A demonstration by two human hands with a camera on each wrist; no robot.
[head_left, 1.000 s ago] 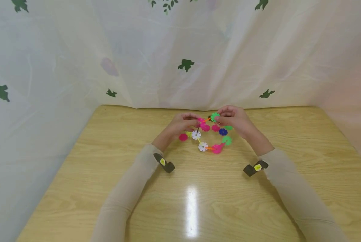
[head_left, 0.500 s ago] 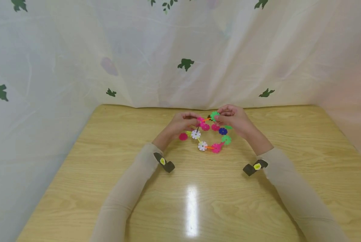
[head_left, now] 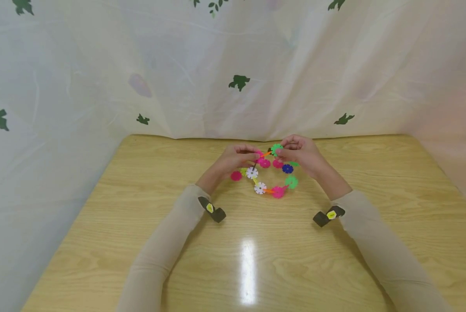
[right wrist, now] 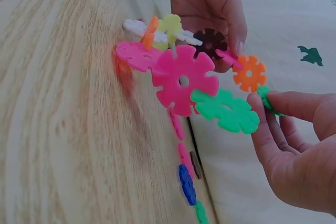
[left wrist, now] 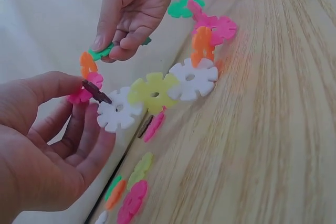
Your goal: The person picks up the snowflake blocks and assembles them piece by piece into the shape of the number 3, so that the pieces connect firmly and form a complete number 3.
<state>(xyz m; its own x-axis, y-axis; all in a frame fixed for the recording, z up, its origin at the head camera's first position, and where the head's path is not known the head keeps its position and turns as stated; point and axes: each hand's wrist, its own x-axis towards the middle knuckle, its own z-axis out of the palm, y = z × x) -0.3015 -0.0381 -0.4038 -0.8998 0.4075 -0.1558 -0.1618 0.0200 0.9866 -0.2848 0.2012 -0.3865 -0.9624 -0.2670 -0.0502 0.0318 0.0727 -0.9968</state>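
Observation:
A chain of slotted plastic snowflake discs hangs in a loop between my hands, above the table. My left hand pinches a pink disc of the chain, beside a brown disc. At one end of the chain, my right hand pinches a green disc between thumb and fingers. An orange disc joins these held parts. Lower in the loop are a white disc, a yellow disc and a large pink disc. The other end, a green disc, hangs free near my right fingers.
Loose discs lie on the wooden table behind the chain, among them a pink one, a blue one and a yellow one. A pale curtain with green leaf shapes closes off the back and sides.
Both hands stay almost still and keep their holds. The hanging lower part of the chain sways slightly to the left.

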